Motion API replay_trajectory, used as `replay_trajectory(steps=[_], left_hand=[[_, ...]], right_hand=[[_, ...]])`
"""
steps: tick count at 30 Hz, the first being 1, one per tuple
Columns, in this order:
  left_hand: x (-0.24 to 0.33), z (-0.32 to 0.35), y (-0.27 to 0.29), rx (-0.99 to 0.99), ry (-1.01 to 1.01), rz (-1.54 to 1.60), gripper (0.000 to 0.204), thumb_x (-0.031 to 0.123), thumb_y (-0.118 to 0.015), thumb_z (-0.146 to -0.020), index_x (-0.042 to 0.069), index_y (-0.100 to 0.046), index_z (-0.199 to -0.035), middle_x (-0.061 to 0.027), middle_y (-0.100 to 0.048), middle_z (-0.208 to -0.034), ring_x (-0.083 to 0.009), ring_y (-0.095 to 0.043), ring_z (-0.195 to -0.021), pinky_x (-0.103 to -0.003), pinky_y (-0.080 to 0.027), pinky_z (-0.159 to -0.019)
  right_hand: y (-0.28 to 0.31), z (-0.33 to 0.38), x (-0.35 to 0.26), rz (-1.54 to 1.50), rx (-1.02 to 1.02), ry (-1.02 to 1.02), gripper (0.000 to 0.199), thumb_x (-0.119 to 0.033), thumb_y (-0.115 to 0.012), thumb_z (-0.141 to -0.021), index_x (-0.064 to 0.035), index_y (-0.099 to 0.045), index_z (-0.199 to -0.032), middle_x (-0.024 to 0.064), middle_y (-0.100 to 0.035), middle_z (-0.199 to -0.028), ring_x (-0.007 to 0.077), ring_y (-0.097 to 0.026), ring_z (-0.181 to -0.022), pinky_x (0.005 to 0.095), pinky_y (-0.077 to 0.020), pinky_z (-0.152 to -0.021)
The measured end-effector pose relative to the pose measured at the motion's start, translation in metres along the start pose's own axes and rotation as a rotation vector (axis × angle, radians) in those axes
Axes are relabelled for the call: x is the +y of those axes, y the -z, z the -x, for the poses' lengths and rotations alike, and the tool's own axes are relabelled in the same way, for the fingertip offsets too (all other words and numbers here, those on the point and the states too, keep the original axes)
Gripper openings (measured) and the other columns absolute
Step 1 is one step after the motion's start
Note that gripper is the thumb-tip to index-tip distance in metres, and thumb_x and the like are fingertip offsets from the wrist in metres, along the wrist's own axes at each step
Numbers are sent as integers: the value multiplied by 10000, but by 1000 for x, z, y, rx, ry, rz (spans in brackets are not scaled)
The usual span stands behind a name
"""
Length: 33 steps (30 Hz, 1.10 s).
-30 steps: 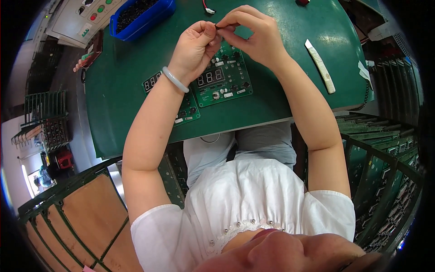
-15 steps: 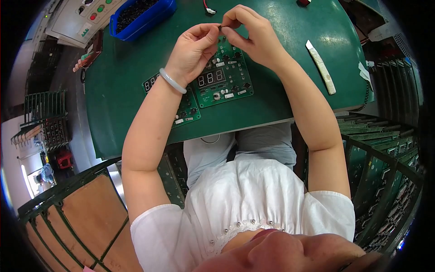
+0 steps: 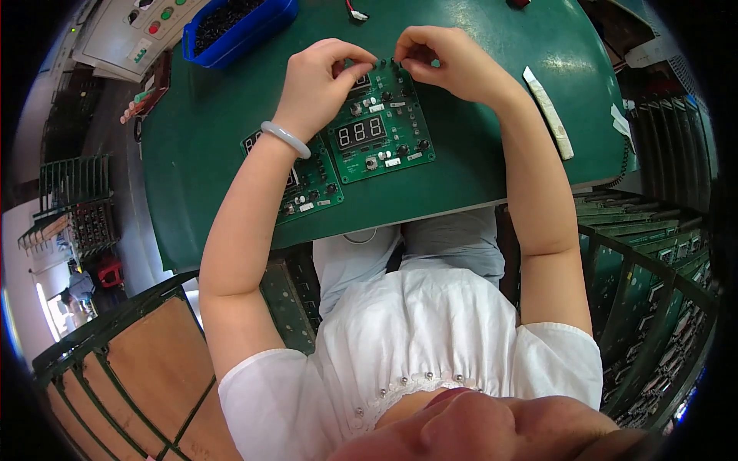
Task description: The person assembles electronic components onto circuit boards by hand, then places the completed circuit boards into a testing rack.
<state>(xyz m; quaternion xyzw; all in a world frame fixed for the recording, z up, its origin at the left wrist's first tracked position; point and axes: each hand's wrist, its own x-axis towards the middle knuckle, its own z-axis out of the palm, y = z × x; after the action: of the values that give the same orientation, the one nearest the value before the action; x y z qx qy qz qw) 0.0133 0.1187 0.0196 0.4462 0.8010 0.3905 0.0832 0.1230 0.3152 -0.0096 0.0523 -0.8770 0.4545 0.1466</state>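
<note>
A green circuit board (image 3: 380,131) with a red digit display lies on the green table (image 3: 461,177). A second, similar board (image 3: 307,184) lies partly under it and under my left forearm. My left hand (image 3: 319,81) and my right hand (image 3: 438,61) meet at the top edge of the upper board. Fingertips of both hands pinch at small black parts there; the parts themselves are too small to make out. A pale bangle (image 3: 284,138) sits on my left wrist.
A blue bin (image 3: 238,23) of small dark parts stands at the table's far left. A grey control box (image 3: 131,31) with coloured buttons is beside it. A long white strip (image 3: 547,111) lies at the right. Racks of green boards (image 3: 653,276) stand at right and left.
Both hands have come down from above the board to its top edge. The boards have not moved.
</note>
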Motion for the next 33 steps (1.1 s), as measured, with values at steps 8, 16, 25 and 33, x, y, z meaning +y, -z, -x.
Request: replay_trajectory(steps=[8,16,25,33], left_hand=[[-7,-4,-10,-61,-273,-178,98,22,-704,-808,19,-703,-906,-85,-671,-857,-186,-631,-699,-276,-513,-644],[-13,-4,-10,-55,-318,-215,74,11,-700,-800,12,-680,-872,-92,-663,-834,-205,-644,-698,-287,-525,-652],[-15,-3,-13,-40,-373,-192,82,7,-692,-804,10,-685,-886,-100,-678,-866,-223,-659,-723,-297,-533,-657],[-16,-3,-11,-88,-360,-232,86,3,-684,-806,-1,-690,-892,-111,-682,-879,-247,-672,-772,-311,-547,-711]], right_hand=[[1,0,1,88,-136,12,135,-26,-646,-834,-10,-623,-966,102,-621,-802,199,-592,-721,313,-493,-678],[-1,0,-1,114,-208,6,118,-29,-629,-861,-16,-630,-979,130,-649,-854,249,-616,-762,340,-510,-707],[-4,3,4,97,-188,-4,129,-17,-623,-859,-14,-588,-983,116,-626,-819,233,-595,-732,332,-500,-700],[-8,-2,1,111,-181,-52,142,-46,-629,-875,-13,-601,-1010,169,-681,-940,321,-665,-873,376,-533,-760]])
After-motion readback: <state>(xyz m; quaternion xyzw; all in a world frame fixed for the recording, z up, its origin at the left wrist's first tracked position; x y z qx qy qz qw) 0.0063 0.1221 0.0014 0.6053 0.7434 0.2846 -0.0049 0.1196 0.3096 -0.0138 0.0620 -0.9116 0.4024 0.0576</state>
